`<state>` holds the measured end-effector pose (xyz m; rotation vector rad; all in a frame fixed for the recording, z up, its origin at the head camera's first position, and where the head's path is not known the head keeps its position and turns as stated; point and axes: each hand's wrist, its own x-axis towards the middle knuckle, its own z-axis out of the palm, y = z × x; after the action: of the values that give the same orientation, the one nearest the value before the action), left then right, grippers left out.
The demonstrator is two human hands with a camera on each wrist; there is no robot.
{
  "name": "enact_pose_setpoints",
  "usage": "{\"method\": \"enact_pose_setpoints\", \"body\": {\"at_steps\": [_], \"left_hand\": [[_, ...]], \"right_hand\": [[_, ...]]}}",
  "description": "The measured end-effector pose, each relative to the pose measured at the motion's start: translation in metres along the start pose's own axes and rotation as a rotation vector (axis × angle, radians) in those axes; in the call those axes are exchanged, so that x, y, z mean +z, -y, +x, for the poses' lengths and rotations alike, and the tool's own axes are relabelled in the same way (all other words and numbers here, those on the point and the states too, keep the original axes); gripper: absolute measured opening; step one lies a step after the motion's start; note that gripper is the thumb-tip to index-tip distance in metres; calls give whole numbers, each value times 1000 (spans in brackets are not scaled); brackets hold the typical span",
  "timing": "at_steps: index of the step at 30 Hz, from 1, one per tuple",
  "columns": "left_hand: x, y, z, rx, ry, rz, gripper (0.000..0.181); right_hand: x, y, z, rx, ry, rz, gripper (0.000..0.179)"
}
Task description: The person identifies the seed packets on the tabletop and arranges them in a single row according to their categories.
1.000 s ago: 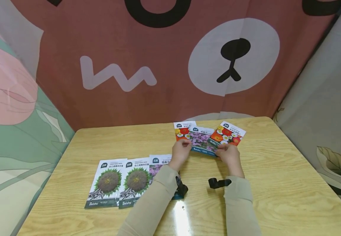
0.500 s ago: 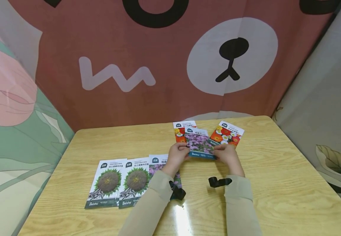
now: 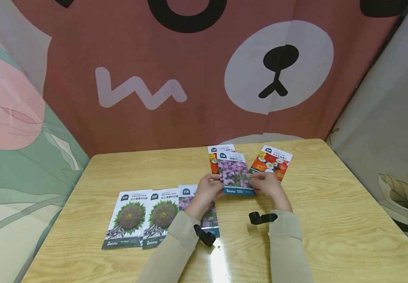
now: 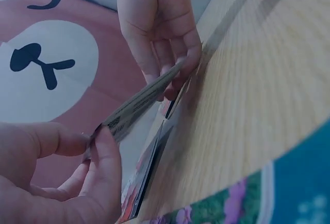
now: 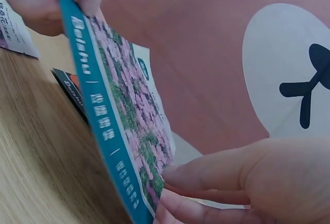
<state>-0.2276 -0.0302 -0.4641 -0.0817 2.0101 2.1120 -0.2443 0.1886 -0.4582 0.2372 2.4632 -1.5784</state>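
Observation:
Between my hands is a seed packet (image 3: 233,173) printed with pink-purple flowers and a teal bottom band. My left hand (image 3: 204,193) pinches its left edge between thumb and fingers, and my right hand (image 3: 271,189) pinches the right edge. In the right wrist view the packet (image 5: 131,110) is tilted up off the table. The left wrist view shows it nearly edge-on. Behind it lie two packets with red, orange and white flowers: one (image 3: 213,157), partly covered, at the left and another (image 3: 272,162) at the right.
On the left of the wooden table (image 3: 331,220) two sunflower seed packets (image 3: 127,220) (image 3: 161,216) lie side by side, slightly overlapping. A second purple-flower packet (image 3: 209,220) adjoins them, partly under my left forearm. A bear-print cloth (image 3: 204,129) hangs behind the table.
The held purple-flower packet has come left and toward me, away from the red-flower packets, and turned straighter. Both hands moved with it, the left hand further. The packets on the table stayed put.

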Motion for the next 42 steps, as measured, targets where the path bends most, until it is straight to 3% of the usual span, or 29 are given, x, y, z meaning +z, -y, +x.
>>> {"method": "enact_pose_setpoints", "body": {"at_steps": [8,18,25,30,42], "left_hand": [[-9,4,-15,-36,77,87,44],[-16,8,-29,-44,170,230,37],[-22,7,-32,-35,207,322,7],[-27,4,-34,-36,241,377,22],[-37,-3,-37,-86,277,401,18]], "right_hand": [[1,6,-2,12,-9,78,40],[2,8,-3,-14,-20,49,40],[3,6,-5,-19,67,-28,40],[2,7,-7,-24,118,-44,36],[6,9,-11,11,197,-76,24]]}}
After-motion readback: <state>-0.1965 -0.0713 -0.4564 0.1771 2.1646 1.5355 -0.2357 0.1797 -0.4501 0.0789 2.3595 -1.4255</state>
